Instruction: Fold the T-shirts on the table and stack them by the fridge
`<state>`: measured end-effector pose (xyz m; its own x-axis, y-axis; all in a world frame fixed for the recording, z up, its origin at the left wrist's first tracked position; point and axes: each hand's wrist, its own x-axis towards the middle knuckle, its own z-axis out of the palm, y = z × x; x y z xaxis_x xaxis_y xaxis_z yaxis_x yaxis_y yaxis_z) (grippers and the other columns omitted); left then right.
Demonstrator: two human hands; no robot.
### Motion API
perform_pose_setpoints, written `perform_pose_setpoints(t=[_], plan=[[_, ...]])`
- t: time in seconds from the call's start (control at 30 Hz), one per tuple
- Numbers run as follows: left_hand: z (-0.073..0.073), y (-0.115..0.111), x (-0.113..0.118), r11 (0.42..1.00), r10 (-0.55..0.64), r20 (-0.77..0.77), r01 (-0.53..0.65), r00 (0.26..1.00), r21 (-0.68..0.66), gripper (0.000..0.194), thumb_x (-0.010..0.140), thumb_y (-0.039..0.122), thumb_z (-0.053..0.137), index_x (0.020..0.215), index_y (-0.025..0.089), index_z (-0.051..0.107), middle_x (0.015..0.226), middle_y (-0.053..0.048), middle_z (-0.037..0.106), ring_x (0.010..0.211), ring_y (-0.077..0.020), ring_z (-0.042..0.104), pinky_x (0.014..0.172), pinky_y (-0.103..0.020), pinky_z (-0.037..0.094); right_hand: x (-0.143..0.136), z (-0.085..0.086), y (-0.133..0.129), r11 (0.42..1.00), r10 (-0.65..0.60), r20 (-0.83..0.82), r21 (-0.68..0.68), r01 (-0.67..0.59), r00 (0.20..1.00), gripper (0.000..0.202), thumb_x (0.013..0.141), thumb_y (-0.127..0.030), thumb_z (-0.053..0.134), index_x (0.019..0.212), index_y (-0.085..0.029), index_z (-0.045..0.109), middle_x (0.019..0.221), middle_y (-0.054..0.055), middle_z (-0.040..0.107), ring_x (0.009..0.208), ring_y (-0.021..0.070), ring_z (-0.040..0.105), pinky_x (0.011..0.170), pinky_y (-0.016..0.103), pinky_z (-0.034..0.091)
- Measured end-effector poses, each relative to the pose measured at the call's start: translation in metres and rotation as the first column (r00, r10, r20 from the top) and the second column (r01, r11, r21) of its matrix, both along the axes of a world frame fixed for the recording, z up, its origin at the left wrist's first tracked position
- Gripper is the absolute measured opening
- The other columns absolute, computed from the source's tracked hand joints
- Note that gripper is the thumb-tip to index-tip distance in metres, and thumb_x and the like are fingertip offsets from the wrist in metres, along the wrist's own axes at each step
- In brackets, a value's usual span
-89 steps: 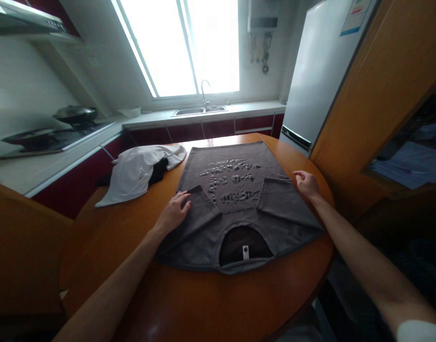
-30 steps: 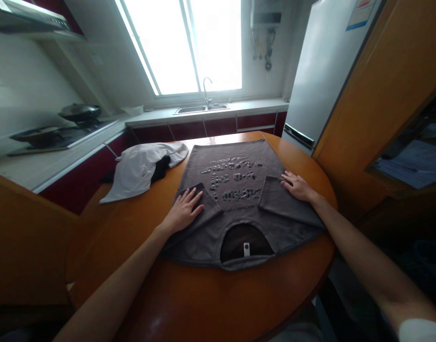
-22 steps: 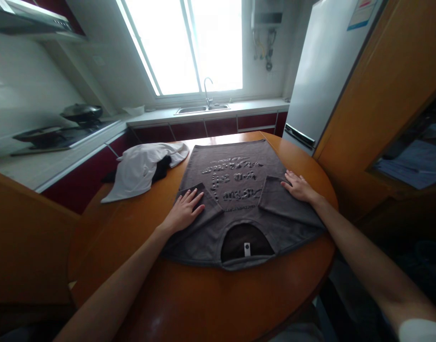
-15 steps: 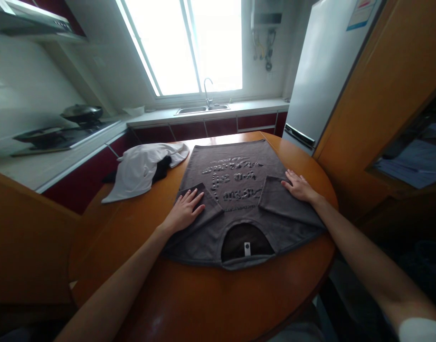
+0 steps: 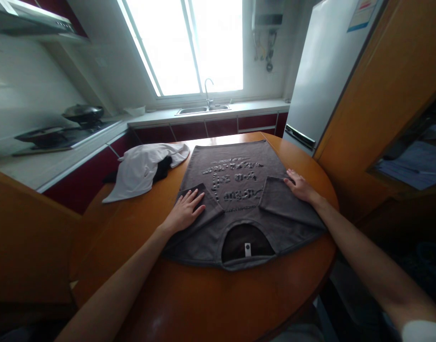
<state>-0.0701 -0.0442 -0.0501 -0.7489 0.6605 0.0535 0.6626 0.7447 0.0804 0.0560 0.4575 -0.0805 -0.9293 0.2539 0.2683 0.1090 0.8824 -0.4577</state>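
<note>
A dark grey T-shirt with black lettering lies spread on the wooden table, its neckline toward me and its hem at the far side. Both sleeves are laid inward over the shirt's front. My left hand rests flat on the left sleeve, fingers spread. On the other side, my right hand lies palm down at the outer edge of the right sleeve, its fingers stretched out. Neither hand grips the cloth. Inside the neck opening a small white label shows.
White and black clothes lie in a loose heap at the table's left. Beyond the table run a counter with a sink and a stove with pans. A fridge stands at the right, beside a wooden cabinet.
My right hand has shifted very slightly to the right at the sleeve's edge. The left hand and the T-shirt look unchanged.
</note>
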Motion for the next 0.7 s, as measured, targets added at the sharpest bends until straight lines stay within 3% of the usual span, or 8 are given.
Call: perform_pose_setpoints(t=[0.23, 0.43, 0.7], plan=[[0.0002, -0.0001, -0.0005, 1.0, 0.004, 0.011, -0.004, 1.0, -0.004, 0.066, 0.102, 0.061, 0.029, 0.158, 0.026, 0.037, 0.168, -0.008, 0.023, 0.155, -0.0323, 0.018, 0.123, -0.054, 0.021, -0.0001, -0.0004, 0.0007, 1.0, 0.02, -0.076, -0.003, -0.02, 0.997, 0.075, 0.099, -0.063, 0.03, 0.157, -0.017, 0.038, 0.163, 0.012, 0.035, 0.152, 0.026, 0.028, 0.124, 0.048, 0.025], [0.0006, 0.0005, 0.0002, 1.0, 0.01, 0.015, -0.01, 1.0, -0.006, 0.067, 0.102, 0.061, 0.027, 0.158, 0.025, 0.038, 0.167, -0.008, 0.024, 0.155, -0.0321, 0.019, 0.123, -0.054, 0.02, 0.0004, 0.0008, -0.0047, 0.989, 0.078, 0.14, 0.117, -0.095, 0.987, 0.067, 0.099, -0.057, 0.035, 0.156, -0.022, 0.04, 0.164, 0.01, 0.031, 0.153, 0.0296, 0.023, 0.124, 0.058, 0.016], [-0.0002, 0.0003, -0.0004, 1.0, 0.01, 0.012, -0.01, 1.0, -0.008, 0.066, 0.102, 0.06, 0.029, 0.158, 0.025, 0.038, 0.167, -0.008, 0.024, 0.155, -0.032, 0.018, 0.123, -0.054, 0.02, 0.0011, 0.0032, -0.0056, 0.988, 0.075, 0.154, 0.126, -0.094, 0.985, 0.068, 0.1, -0.056, 0.034, 0.155, -0.017, 0.041, 0.164, 0.013, 0.03, 0.154, 0.0281, 0.022, 0.124, 0.056, 0.017]])
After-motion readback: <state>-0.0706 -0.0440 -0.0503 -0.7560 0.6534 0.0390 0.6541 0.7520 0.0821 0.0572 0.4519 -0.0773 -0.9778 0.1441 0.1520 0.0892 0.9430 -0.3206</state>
